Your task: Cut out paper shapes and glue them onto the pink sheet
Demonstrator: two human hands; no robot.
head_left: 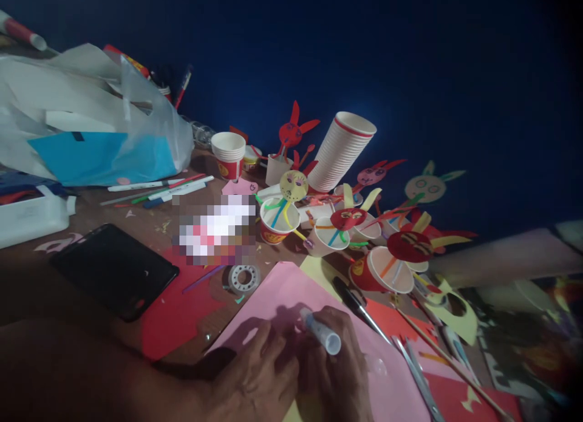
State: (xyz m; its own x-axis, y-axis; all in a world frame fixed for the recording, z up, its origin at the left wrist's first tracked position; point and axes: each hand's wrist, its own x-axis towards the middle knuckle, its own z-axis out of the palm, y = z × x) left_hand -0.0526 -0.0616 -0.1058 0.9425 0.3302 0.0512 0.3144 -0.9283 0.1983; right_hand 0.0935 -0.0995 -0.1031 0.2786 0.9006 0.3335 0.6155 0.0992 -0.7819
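A large pink paper sheet [387,373] lies on the table under both of my hands. My right hand [339,361] is closed around a whitish marker-like tube [322,332], its round pale end tilted toward me. Beside it on the left, my left hand [257,370] rests on the pink sheet, its fingers apart. The tube's other end points down near the paper; whether it touches is hard to tell. A roll of clear tape [243,279] sits just beyond the sheet's left edge. Scissors [418,376] lie along its right side.
Paper cups with rabbit-like paper faces [293,186] stand behind the sheet, near a tall leaning cup stack [344,152]. A black tablet-like slab [113,270], pens [180,190] and a plastic bag [159,130] are at the left. Red paper [177,313] and a stick [449,358] flank the sheet.
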